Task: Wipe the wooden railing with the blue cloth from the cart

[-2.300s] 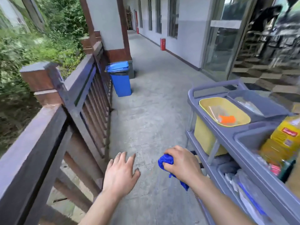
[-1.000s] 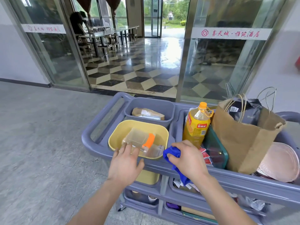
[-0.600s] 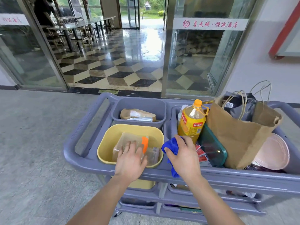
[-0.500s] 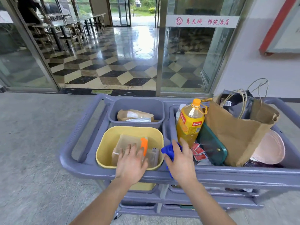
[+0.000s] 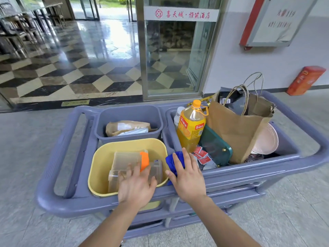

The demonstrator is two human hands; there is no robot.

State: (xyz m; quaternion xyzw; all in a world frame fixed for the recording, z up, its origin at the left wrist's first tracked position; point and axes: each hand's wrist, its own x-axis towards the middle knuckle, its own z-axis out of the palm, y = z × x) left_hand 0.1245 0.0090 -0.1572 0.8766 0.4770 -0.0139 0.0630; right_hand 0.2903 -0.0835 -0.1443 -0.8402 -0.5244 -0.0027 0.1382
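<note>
Over the cart (image 5: 249,172) top: right hand (image 5: 187,177) lies fingers spread on the blue cloth (image 5: 173,160), pressing it at the divider beside the yellow bin (image 5: 99,163), not gripping. Left hand (image 5: 136,186) flat, fingers apart, over the bin's clear boxes (image 5: 124,163). Juice bottle (image 5: 191,127) just behind the cloth.

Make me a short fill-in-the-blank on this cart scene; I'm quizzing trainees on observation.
1. The right hand rests on a cloth coloured ____.
2. The left hand reaches into the ____ tub.
3. The juice bottle has a cap coloured ____.
4. The brown paper bag stands on the ____.

Missing words: blue; yellow; orange; cart
</note>
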